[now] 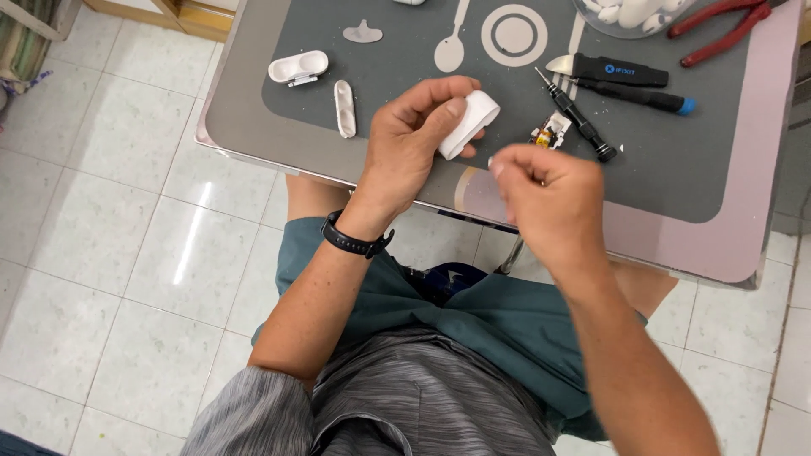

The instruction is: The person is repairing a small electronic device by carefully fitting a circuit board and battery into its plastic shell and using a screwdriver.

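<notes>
My left hand point(411, 139) grips a small white plastic case shell point(470, 123) above the near edge of a grey work mat point(676, 186). A black band sits on that wrist. My right hand point(547, 196) is just right of the shell, thumb and forefinger pinched on something tiny that I cannot make out. A small circuit part with orange and gold bits point(547, 133) lies on the mat behind my right hand, beside a black precision screwdriver point(576, 116).
On the mat lie an open white case half point(298, 67), a white oblong piece point(345, 108), a black-handled pry tool point(612, 70), a blue-tipped tool point(650, 100), red-handled pliers point(722, 29) and a clear bowl of white parts point(629, 15). Tiled floor surrounds the small table point(764, 203).
</notes>
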